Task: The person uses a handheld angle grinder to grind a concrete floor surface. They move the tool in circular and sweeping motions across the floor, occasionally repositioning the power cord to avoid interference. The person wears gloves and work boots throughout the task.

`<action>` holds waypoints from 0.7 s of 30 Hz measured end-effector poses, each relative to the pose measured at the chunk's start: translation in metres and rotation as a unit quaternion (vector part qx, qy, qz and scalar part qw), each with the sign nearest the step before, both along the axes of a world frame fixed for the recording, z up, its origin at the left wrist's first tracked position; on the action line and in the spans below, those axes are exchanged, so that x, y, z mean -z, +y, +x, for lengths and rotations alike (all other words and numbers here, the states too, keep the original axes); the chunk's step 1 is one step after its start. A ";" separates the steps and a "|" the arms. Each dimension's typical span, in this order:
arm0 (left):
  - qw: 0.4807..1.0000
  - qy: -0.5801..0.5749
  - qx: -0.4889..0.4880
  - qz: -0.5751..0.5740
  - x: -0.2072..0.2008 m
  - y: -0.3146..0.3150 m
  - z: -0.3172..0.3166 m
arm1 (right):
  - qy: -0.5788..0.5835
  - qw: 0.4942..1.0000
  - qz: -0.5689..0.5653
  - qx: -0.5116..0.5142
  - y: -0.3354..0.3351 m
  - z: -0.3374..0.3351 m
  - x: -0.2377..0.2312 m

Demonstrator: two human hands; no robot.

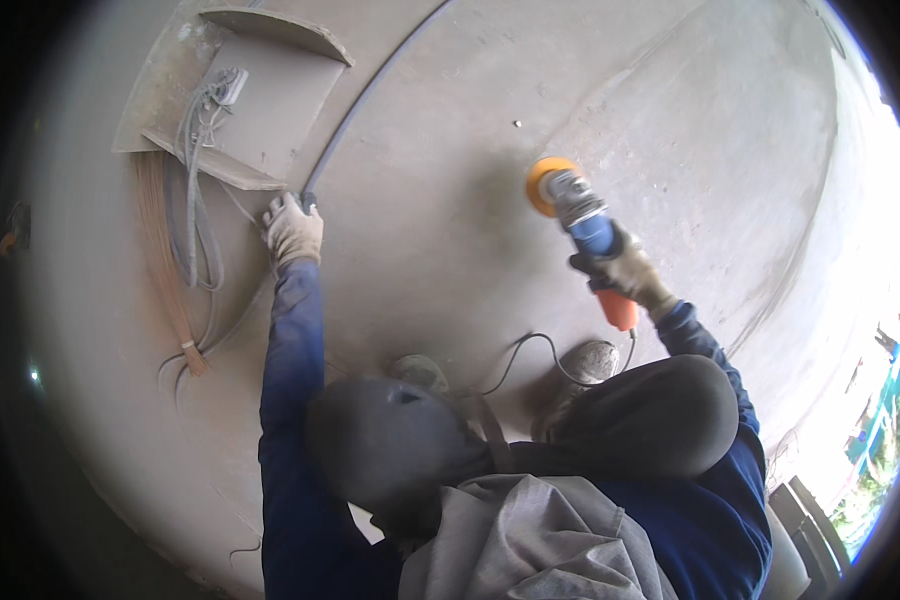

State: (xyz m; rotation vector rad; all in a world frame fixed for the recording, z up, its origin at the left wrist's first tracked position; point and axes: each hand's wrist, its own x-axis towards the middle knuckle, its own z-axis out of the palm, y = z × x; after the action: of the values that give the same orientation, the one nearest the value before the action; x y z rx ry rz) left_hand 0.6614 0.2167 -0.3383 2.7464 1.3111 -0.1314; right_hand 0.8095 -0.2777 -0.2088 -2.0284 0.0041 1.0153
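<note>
Right hand (630, 272), gloved: closed around blue-and-orange body of angle grinder (595, 236). Grinder right of centre, orange disc (548, 187) at far end, dark power cord (538, 336) trailing from rear end toward shoes (592, 362). Left hand (292, 232), gloved: at near corner of dusty, upturned-edged metal piece (288, 92), beside grey-blue cable (366, 96); grip cannot be told. On metal piece: white socket block (232, 86), grey cords (192, 200) hanging off. Left of left hand: tied bundle of thin copper-coloured rods (162, 250).
</note>
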 end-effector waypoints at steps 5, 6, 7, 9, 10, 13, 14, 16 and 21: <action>0.997 -0.014 0.001 -0.079 -0.003 -0.070 -0.066 | 0.019 0.986 -0.021 -0.166 0.038 -0.038 0.023; 0.989 0.030 -0.008 -0.145 0.003 -0.084 -0.086 | 0.037 0.980 -0.031 -0.193 0.047 -0.042 0.026; 0.983 0.095 -0.004 -0.158 -0.004 -0.109 -0.088 | 0.053 0.974 -0.044 -0.218 0.052 -0.040 0.029; 0.972 0.173 -0.004 -0.159 -0.019 -0.117 -0.092 | 0.024 0.970 -0.044 -0.240 0.065 -0.033 0.027; 0.968 0.180 0.009 -0.175 -0.012 -0.118 -0.092 | 0.013 0.973 -0.042 -0.228 0.058 -0.024 0.027; 0.960 0.195 0.033 -0.200 -0.002 -0.111 -0.100 | 0.011 0.995 -0.020 -0.094 0.034 0.004 0.041; 0.955 0.210 0.029 -0.209 -0.013 -0.113 -0.093 | 0.005 0.999 -0.001 -0.039 0.027 0.019 0.044; 0.953 0.215 0.033 -0.212 -0.018 -0.116 -0.086 | -0.009 0.996 0.045 0.082 0.001 0.049 0.051; 0.958 0.207 0.035 -0.195 -0.019 -0.117 -0.089 | -0.046 0.972 0.074 0.219 -0.033 0.097 0.053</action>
State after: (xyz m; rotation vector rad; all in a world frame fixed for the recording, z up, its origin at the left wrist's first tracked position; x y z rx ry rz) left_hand 0.5721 0.0995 -0.3197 2.4969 1.1079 -0.9103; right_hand 0.9063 -0.3104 -0.2619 -1.8249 0.3052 0.6235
